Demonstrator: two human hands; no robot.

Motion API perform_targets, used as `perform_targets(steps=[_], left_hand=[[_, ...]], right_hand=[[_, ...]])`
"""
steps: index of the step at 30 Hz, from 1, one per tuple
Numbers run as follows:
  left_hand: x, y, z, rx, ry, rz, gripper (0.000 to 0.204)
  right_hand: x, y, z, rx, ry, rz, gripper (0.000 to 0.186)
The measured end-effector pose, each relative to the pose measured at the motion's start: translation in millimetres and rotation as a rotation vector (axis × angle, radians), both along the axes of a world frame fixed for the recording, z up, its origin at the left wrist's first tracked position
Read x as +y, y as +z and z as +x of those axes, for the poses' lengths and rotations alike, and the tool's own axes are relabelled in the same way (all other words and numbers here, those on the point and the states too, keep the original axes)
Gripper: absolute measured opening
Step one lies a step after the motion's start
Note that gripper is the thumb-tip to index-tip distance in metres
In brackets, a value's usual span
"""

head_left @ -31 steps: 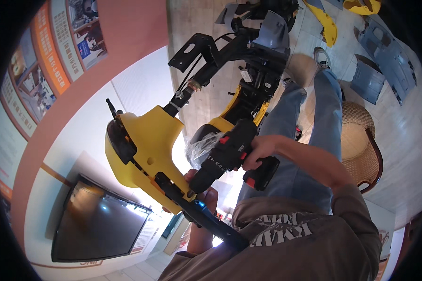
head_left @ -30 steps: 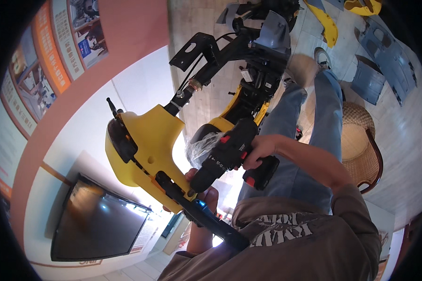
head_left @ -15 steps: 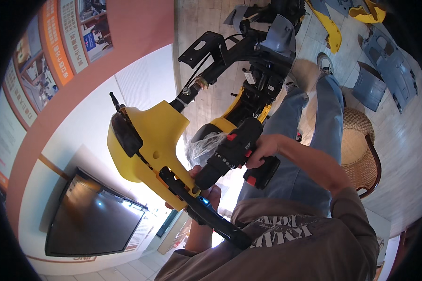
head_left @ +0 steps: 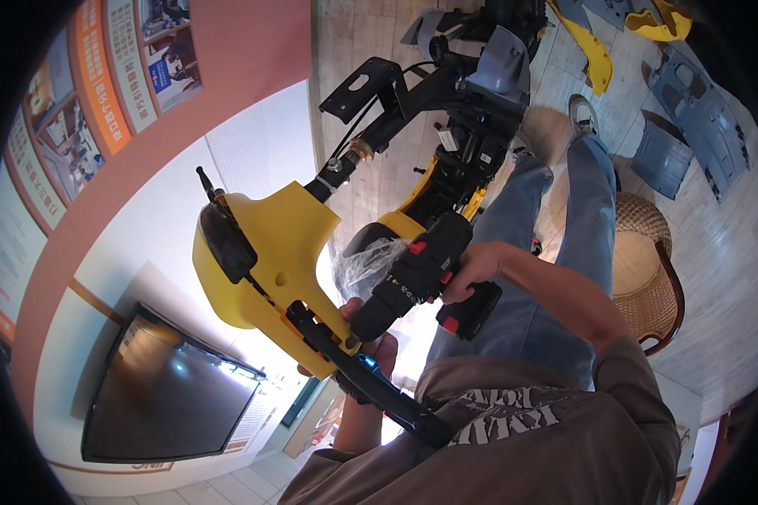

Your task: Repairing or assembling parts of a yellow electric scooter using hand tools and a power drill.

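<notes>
My right hand [head_left: 477, 268] is closed around the handle of a black cordless drill [head_left: 429, 255] with red details. The drill's chuck end points down and left, against the inner edge of a yellow handlebar cover [head_left: 269, 220]. My left hand [head_left: 385, 352] wraps around that cover from below, beside the drill's tip, with part of it hidden behind cover and drill. A black handlebar grip [head_left: 408, 417] runs from the cover toward my chest. A black instrument panel [head_left: 226, 241] sits in the cover. Clear plastic film [head_left: 364, 268] hangs behind the drill.
The scooter's bare black frame [head_left: 467, 122] stretches away ahead. Grey-blue panels [head_left: 699, 118] and a yellow trim piece [head_left: 596, 63] lie on the floor to the right. A wicker chair [head_left: 644, 269] stands right of my legs. At the left, a dark screen [head_left: 168, 387] is on the wall.
</notes>
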State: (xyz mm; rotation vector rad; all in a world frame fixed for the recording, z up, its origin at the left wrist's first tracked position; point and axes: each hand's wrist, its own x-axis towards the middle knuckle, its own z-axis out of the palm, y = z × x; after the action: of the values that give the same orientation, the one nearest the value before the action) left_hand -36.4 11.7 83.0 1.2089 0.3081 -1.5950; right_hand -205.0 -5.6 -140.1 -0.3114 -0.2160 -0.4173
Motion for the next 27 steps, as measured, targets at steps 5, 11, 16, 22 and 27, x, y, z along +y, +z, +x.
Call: perform_targets(steps=[5, 11, 16, 22, 27], left_hand=[[-20, -4, -26, 0.022, -0.317, -0.188, 0.039], [-1, -5, -1, 0.088, 0.189, -0.076, 0.065], [-14, -12, -6, 0.151, -0.294, -0.351, 0.099], [-18, -11, -12, 0.117, -0.383, -0.349, 0.083], [-14, -11, -8, 0.117, -0.346, -0.327, 0.086]], right_hand=[[-2, 5, -5, 0.027, 0.019, 0.018, 0.029], [-3, -5, -7, 0.034, 0.011, 0.029, 0.030], [5, -11, -24, 0.169, -0.026, 0.126, 0.013], [5, -19, -40, 0.153, -0.117, 0.218, 0.024], [3, -19, -60, 0.203, -0.185, 0.299, 0.038]])
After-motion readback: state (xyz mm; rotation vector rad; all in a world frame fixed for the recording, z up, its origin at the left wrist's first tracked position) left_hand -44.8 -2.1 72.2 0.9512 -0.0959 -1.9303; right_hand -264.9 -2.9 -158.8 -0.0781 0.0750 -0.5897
